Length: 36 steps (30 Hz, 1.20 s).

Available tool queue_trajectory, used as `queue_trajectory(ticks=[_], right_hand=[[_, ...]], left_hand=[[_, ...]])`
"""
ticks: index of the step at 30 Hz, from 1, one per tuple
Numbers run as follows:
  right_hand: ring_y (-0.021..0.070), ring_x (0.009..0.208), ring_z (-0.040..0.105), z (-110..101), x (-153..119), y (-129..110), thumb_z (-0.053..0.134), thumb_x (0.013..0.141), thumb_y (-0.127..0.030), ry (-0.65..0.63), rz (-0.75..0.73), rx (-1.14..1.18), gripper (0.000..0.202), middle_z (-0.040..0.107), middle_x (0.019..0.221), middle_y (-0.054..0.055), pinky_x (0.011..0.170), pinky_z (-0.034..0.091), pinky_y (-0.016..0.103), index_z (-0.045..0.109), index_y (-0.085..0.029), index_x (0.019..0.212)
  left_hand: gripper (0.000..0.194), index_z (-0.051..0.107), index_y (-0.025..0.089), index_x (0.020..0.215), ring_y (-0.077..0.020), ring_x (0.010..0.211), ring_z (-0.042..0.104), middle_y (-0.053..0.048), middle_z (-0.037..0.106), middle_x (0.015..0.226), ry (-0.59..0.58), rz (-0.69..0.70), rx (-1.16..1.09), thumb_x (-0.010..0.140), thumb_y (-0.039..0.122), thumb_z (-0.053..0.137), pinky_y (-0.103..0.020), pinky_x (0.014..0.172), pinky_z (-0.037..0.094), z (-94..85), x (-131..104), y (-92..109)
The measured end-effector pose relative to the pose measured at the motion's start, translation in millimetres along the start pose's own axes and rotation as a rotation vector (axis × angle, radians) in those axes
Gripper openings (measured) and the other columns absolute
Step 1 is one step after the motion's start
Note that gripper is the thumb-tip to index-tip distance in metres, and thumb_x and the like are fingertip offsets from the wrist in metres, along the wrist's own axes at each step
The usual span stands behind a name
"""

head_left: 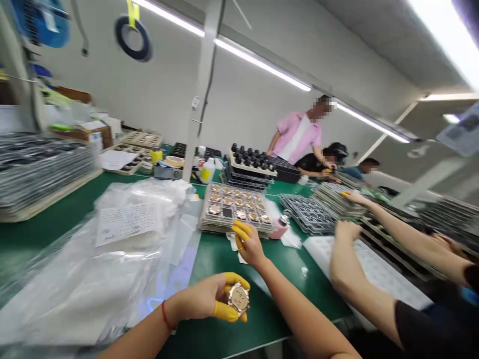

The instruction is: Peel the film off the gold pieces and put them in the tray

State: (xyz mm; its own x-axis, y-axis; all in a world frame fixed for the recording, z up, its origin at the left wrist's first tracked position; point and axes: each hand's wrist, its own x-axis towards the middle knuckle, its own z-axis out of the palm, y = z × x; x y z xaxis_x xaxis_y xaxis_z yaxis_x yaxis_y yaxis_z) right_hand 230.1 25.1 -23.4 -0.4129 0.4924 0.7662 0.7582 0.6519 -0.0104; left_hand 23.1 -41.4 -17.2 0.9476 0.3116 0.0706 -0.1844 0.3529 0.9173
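My left hand (209,299), with yellow finger cots, holds a gold-coloured watch head (238,298) without a strap, gripped by its edge between thumb and fingers, dial facing up towards me. My right hand (250,244), also in yellow finger cots, reaches to the front edge of a stacked tray (204,224) of watch heads. Its fingers are stretched out and apart from the thumb, and nothing shows between them. Rows of gold-coloured watch heads sit in the tray's compartments; one dark compartment (227,213) near the front holds no watch head. Small white papers lie under the right hand.
Plastic bags (86,279) with a printed sheet (127,224) cover the left. Beyond stand a white bottle (207,171) and a rack of black parts (250,159). A pink-based dispenser (280,228) sits right of the tray. A co-worker's arms (348,269) extend over a white foam sheet (389,279).
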Motion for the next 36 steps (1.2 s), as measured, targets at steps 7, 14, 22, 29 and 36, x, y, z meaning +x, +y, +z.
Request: queue_trajectory(ticks=[7,14,22,29,36], right_hand=[[0.0251,0.11,0.049,-78,-89,84,0.031,0.09,-0.022,0.084,0.686,-0.451,0.036,0.058,0.111,0.015,0.096,0.037,0.046,0.059,-0.013,0.11],[0.0271,0.107,0.051,-98,-118,143,0.055,0.08,-0.029,-0.186,0.983,-0.47,0.037,0.058,0.113,0.018,0.091,0.038,0.037,0.059,-0.007,0.11],[0.0258,0.099,0.056,-87,-120,144,0.054,0.083,-0.027,-0.203,1.165,-0.392,0.023,0.065,0.095,0.016,0.098,0.028,0.039,0.064,-0.011,0.096],[0.0294,0.098,0.059,-102,-131,157,0.048,0.082,-0.039,0.199,1.327,-0.218,0.042,0.063,0.104,0.017,0.083,0.044,0.039,0.058,-0.01,0.111],[0.0202,0.077,0.068,-98,-128,166,0.041,0.081,-0.042,0.601,1.249,0.119,0.049,0.063,0.104,0.013,0.061,0.052,0.028,0.047,-0.012,0.12]], left_hand=[[0.051,0.046,0.021,0.118,-0.0175,0.093,0.059,-0.004,0.061,0.095,0.133,-0.062,0.079,0.072,0.025,0.069,-0.03,0.083,0.04,-7.5,5,-3],[0.054,0.05,0.024,0.114,-0.0181,0.089,0.059,-0.002,0.061,0.091,0.198,-0.131,0.092,0.067,0.034,0.074,-0.032,0.085,0.04,-12.2,12,-12],[0.057,0.051,0.025,0.116,-0.02,0.088,0.059,-0.003,0.059,0.093,0.302,-0.124,0.142,0.066,0.04,0.074,-0.034,0.085,0.04,-27.6,15,-19],[0.061,0.056,0.026,0.109,-0.0221,0.082,0.06,-0.003,0.059,0.089,0.327,-0.119,0.058,0.055,0.039,0.081,-0.04,0.086,0.042,-35.0,20,-29],[0.058,0.054,0.025,0.112,-0.0199,0.082,0.059,-0.004,0.058,0.093,0.35,-0.137,0.107,0.061,0.039,0.077,-0.036,0.084,0.042,-34.4,20,-27]])
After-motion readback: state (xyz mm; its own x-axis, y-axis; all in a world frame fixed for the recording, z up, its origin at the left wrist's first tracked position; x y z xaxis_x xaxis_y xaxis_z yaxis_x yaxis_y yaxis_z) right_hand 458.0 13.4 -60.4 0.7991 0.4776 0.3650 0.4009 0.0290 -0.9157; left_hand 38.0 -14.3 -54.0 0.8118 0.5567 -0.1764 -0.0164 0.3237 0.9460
